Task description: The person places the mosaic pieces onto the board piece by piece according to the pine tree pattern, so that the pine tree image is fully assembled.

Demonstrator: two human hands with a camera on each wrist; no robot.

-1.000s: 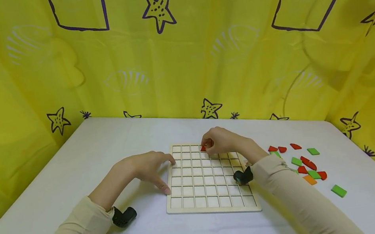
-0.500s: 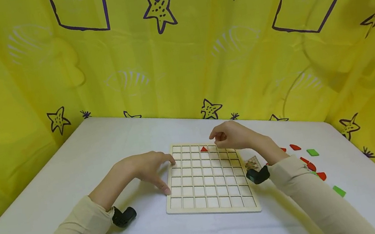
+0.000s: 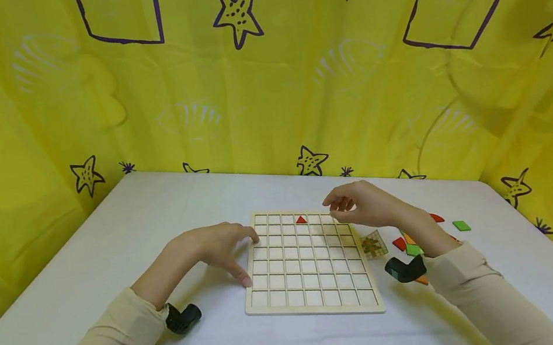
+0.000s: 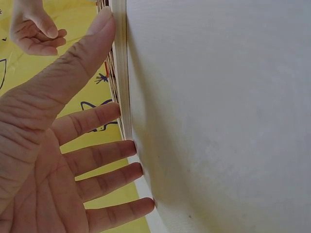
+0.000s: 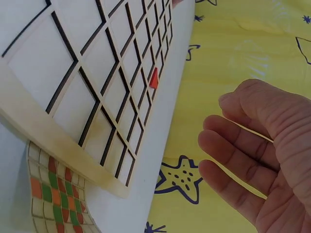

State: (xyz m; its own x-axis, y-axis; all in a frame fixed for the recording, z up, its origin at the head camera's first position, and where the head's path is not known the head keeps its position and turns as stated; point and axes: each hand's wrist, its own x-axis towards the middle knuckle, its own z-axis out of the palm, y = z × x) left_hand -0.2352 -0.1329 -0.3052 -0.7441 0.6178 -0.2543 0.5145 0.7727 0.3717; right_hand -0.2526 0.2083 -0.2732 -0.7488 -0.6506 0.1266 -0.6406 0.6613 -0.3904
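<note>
A pale wooden grid board (image 3: pixel 317 310) lies on the white table. One red triangle piece (image 3: pixel 301 220) sits in a cell of its far row, also visible as a small red shape (image 5: pixel 154 79) in the right wrist view. My left hand (image 3: pixel 215 249) rests at the board's left edge, thumb and fingertips touching the rim with the fingers fairly straight. Over the board's far right corner hovers my right hand (image 3: pixel 358 205), fingers loosely bent and nothing held. A small patterned card (image 3: pixel 374 245), printed with red, green and orange squares (image 5: pixel 53 194), lies by the board's right side.
Loose flat pieces lie right of the board, partly hidden by the right forearm: a green one (image 3: pixel 461 225), a red one (image 3: pixel 437 217), and several others. A yellow curtain (image 3: pixel 265 91) with sea drawings stands around the table (image 3: pixel 180 203).
My right hand has let go of the red triangle in the far row and moved right, uncovering the patterned card. The left hand has stayed at the board's left edge.
</note>
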